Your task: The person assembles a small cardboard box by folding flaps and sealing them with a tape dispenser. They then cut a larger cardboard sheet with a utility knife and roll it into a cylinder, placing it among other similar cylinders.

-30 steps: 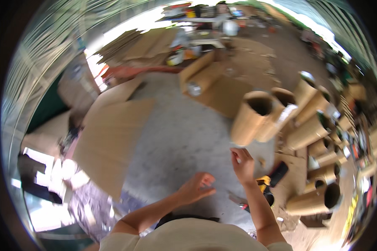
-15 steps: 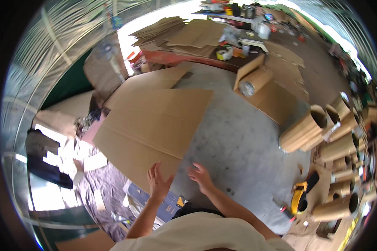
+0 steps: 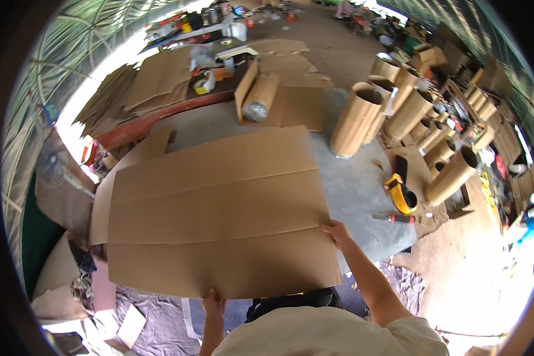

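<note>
A large flat sheet of brown cardboard, scored with crease lines, lies before me over the grey tabletop, its near edge close to my body. My left hand grips that near edge, thumb on top and the other fingers hidden beneath. At the sheet's right edge, my right hand is closed on the board. Under its far left side another cardboard sheet shows.
Right of the sheet are a yellow-and-black tape dispenser and a red-handled knife. Upright cardboard tubes stand beyond. A wrapped roll lies at the far edge, near stacked cardboard and a tape roll.
Both hands, open over the sheet's near corner before, now hold its edges. The sheet has turned and lies squarer in front of me. My view has swung to the right.
</note>
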The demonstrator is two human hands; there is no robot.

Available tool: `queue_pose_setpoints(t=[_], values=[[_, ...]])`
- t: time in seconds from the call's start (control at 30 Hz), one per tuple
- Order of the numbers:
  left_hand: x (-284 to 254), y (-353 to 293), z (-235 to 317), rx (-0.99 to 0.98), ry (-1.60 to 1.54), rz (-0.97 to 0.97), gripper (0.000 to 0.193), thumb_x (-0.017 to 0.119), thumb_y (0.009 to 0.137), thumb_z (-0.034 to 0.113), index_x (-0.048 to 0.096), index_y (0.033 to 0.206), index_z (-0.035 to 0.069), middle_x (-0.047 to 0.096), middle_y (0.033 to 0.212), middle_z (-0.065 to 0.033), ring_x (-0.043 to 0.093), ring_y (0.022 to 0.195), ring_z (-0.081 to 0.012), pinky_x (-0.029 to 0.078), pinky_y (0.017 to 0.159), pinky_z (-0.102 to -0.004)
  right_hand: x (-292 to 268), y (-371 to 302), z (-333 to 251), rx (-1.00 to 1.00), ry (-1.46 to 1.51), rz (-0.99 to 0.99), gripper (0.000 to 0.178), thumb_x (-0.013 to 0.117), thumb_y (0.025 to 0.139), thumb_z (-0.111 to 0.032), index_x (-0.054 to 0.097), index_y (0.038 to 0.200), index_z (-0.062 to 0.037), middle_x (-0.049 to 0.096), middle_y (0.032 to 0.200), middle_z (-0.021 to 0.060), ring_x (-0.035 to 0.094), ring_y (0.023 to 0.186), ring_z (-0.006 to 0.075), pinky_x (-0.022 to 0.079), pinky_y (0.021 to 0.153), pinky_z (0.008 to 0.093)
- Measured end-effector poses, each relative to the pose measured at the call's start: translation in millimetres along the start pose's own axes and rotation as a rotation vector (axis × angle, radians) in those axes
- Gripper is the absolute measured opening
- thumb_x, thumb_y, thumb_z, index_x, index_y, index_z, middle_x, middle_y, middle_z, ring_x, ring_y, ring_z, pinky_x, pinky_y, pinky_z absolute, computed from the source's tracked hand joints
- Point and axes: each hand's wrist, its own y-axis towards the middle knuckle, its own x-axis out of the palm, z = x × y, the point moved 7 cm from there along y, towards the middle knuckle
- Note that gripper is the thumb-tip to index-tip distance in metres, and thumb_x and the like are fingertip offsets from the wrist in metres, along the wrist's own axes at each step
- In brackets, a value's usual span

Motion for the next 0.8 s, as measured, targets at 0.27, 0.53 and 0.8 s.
queue_pose_setpoints(t=[0.27, 0.53, 0.8], values=[[38.1, -6.3, -40.8, -0.124, 0.317, -0.033, 0.033, 0.051, 0.089, 0.016, 0.041, 0.12, 0.009, 0.053, 0.108, -0.0119, 0.056, 0.091, -0.0276, 0.05, 0.066, -0.0437, -107.9, 12.7, 44.4, -0.107, -0.675, 0.219, 0.03, 0.069, 0.064, -0.024, 0.066, 0.086, -0.0045, 0.064, 0.069, 0.0071, 0.06, 0.058, 0.0176, 0.049, 0.055, 0.0297], [33.1, -31.1, -10.4, 0.037, 1.04, 0.093, 0.046, 0.06, 0.08, 0.045, 0.054, 0.072, 0.0, 0.05, 0.048, -0.0073, 0.05, 0.035, -0.0165, 0.038, 0.027, -0.0274, -63.5, -3.5, -186.3, -0.712, -0.927, 0.45, 0.05, 0.066, 0.068, -0.013, 0.046, 0.113, -0.0095, 0.048, 0.113, 0.0182, 0.054, 0.094, 0.0368, 0.048, 0.073, 0.0433], [94.5, -60.3, -64.4, 0.244, 1.512, 0.052, 0.029, 0.061, 0.078, 0.029, 0.061, 0.076, 0.0, 0.062, 0.058, -0.0111, 0.061, 0.049, -0.0207, 0.05, 0.047, -0.0283, -33.7, 90.9, -396.7, -1.083, -1.249, 0.56, 0.03, 0.062, 0.076, -0.026, 0.051, 0.098, -0.0082, 0.054, 0.095, 0.0063, 0.06, 0.07, 0.0299, 0.051, 0.056, 0.0394]])
